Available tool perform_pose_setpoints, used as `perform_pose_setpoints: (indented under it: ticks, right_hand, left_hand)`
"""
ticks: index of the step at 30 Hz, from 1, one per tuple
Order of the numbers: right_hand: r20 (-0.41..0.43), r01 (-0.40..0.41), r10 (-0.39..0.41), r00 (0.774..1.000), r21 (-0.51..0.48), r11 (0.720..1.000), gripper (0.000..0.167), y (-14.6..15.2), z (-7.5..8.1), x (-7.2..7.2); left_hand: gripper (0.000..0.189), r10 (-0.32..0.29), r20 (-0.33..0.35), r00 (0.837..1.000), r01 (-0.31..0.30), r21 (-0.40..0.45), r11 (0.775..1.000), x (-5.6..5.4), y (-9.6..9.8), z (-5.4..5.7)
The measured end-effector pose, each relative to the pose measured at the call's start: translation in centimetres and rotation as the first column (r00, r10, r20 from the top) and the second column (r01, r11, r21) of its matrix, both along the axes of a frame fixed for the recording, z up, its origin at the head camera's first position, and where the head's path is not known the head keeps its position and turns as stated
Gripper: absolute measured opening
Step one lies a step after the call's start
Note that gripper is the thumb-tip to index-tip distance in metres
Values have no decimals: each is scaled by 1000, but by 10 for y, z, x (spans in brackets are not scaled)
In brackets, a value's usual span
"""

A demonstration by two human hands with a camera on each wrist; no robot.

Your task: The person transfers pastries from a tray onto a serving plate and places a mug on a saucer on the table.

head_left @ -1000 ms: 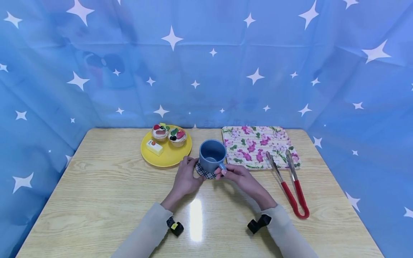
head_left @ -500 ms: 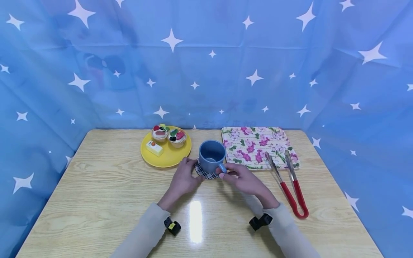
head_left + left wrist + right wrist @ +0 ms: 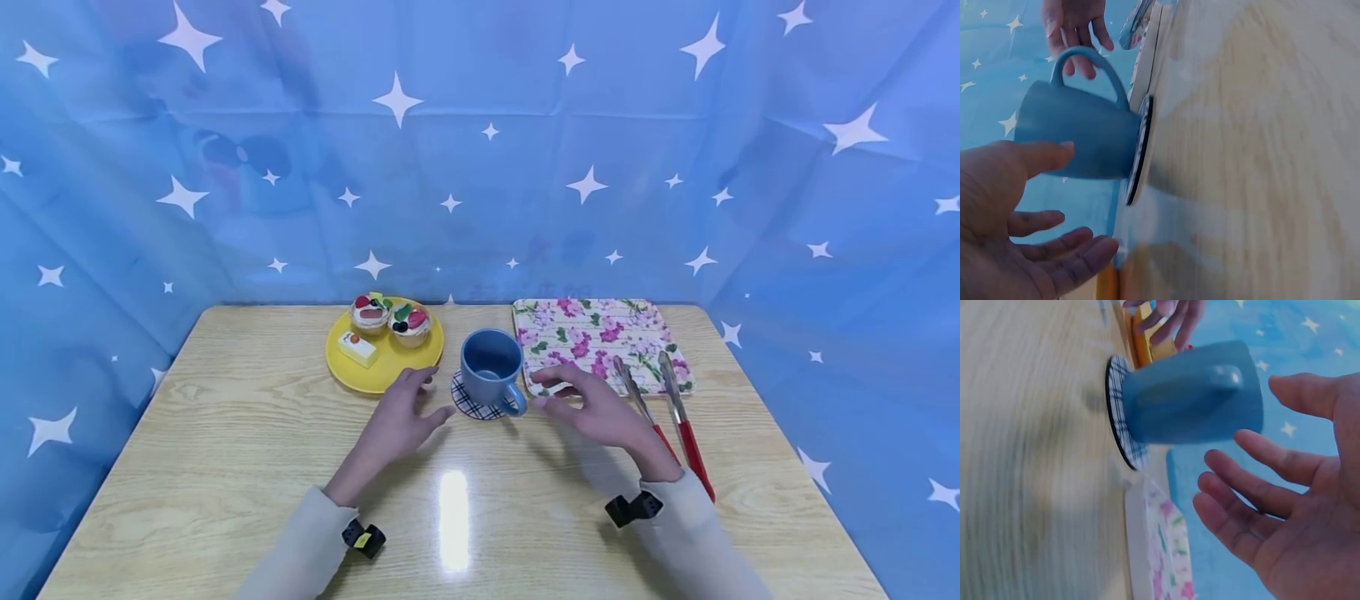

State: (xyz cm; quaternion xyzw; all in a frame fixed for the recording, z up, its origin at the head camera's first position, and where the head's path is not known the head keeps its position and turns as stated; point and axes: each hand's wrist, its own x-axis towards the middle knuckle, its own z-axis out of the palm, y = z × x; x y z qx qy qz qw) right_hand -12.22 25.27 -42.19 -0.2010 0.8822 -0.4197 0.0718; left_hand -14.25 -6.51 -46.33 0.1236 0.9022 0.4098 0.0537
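Observation:
A blue mug [image 3: 489, 367] stands upright on a round plaid coaster [image 3: 471, 406], its handle [image 3: 516, 402] turned toward the front right. My left hand [image 3: 401, 421] is to the left of the mug, fingers spread and holding nothing. On the other side, my right hand [image 3: 588, 408] hovers beside the handle, apart from it, with its fingers loosely bent. In the right wrist view the coaster [image 3: 1124, 419] lies flat under the mug [image 3: 1194, 397], and the right hand [image 3: 1297, 481] is free of both. The left wrist view has the left hand [image 3: 1035, 231] near the mug's side.
At the back left, a yellow plate [image 3: 352, 379] bears two fruit-topped cupcakes [image 3: 409, 325] and a small cake slice [image 3: 357, 349]. A floral tray [image 3: 555, 333] sits at the back right. Red-handled tongs [image 3: 696, 454] lean over its front edge, partly behind the right forearm.
The right hand has let go of the mug handle and moved right. My left hand has drawn away from the coaster toward the left. Mug and coaster stay in place.

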Motion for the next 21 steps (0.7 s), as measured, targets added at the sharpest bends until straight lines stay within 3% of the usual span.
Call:
perform_pose_setpoints:
  ticks: [6,13,21]
  right_hand:
    - [-43,61,-58,997,61,996,44,16,5,-1]
    - [-39,130,-127,991,98,987,55,37,10,1]
    - [-68,207,-199,978,138,969,64,59,17,4]
  left_hand:
    - [72,-13,-25,1000,14,14,1000,-2,-19,7]
    - [77,-2,-134,991,6,30,1000,-5,-43,12]
    - [89,31,-196,980,-43,-61,997,-7,-72,19]
